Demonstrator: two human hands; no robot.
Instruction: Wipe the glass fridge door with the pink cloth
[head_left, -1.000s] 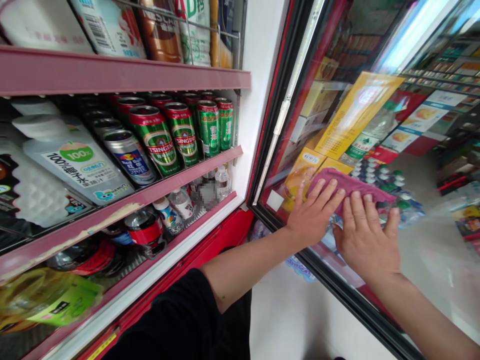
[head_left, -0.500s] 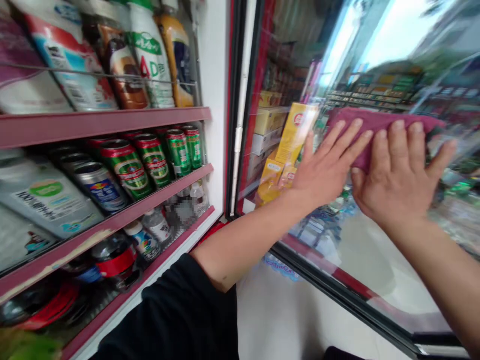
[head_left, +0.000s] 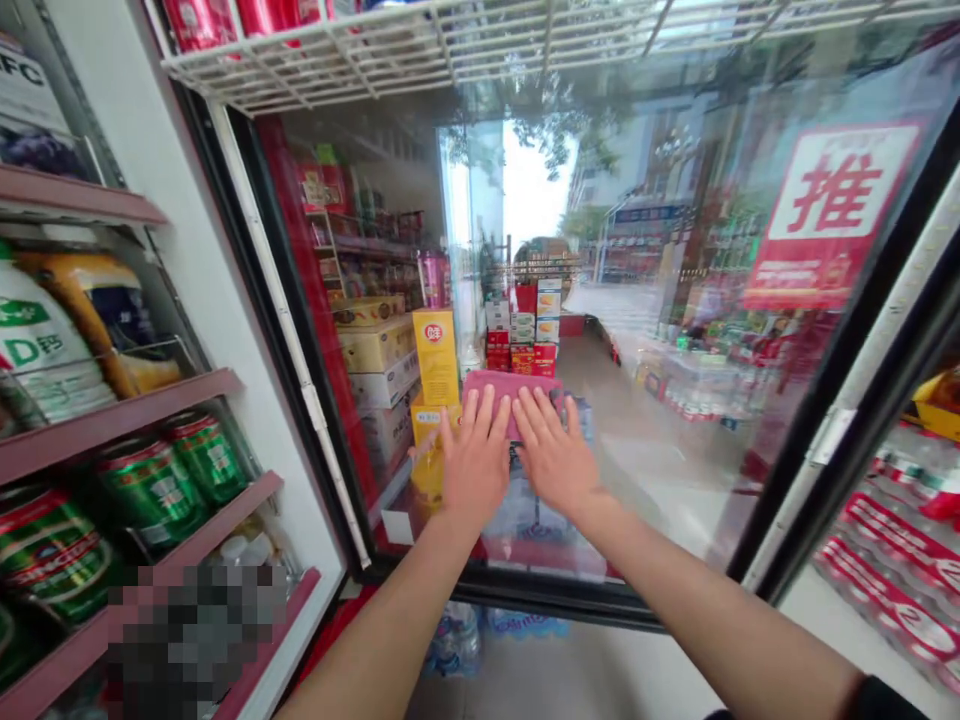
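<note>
A folded pinkish-purple cloth (head_left: 495, 382) lies flat against the glass door (head_left: 660, 420) of a drinks fridge. On its left half rests my left hand (head_left: 476, 465), fingers stretched out and pressing the cloth to the pane. My right hand (head_left: 555, 455) presses the right half the same way, thumb spread outward. Neither hand wraps its fingers round the cloth. Both arms reach forward, side by side, and the palms cover the cloth's lower part.
Fridge shelves at left hold green cans (head_left: 154, 490) and bottles (head_left: 45, 340). A white wire rack (head_left: 360, 60) crosses the top. The door carries a red and white sign (head_left: 836, 205); its black frame (head_left: 540, 600) runs below. Shrink-wrapped bottle packs (head_left: 892, 580) stand at right.
My view has turned right and shows more of the door. The cloth and both hands now appear lower and nearer the middle, with the hands still flat on the cloth.
</note>
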